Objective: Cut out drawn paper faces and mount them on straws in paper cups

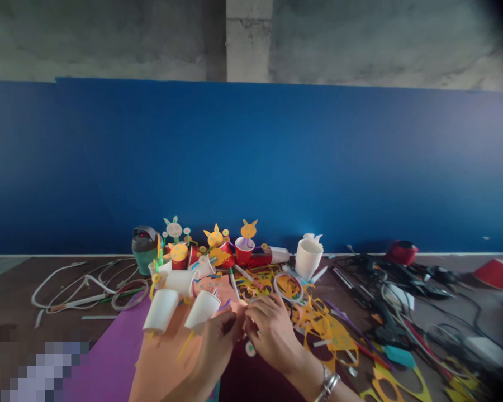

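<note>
Walled off at twelve o'clock by blue partition (251, 167). Crowded from ten to twelve with red cups (243, 255) and paper animal faces (174, 230), at nine with two tipped white cups (161, 310). Littered from two to four with yellow paper scraps (327, 330), with black cables (480, 306) farther out. More open toward six, over maroon sheet (247, 382), and toward eight, over orange sheet (155, 365).

Just between left hand (221, 338) and right hand (271, 332), at the fingertips: small pinkish piece (240, 309). Curled nearly closed, both, and brought together; impossible to tell how firmly gripped.

Mostly hidden by fingers, too small to identify. Pixelated at lower left; cut off at bottom, both forearms.
</note>
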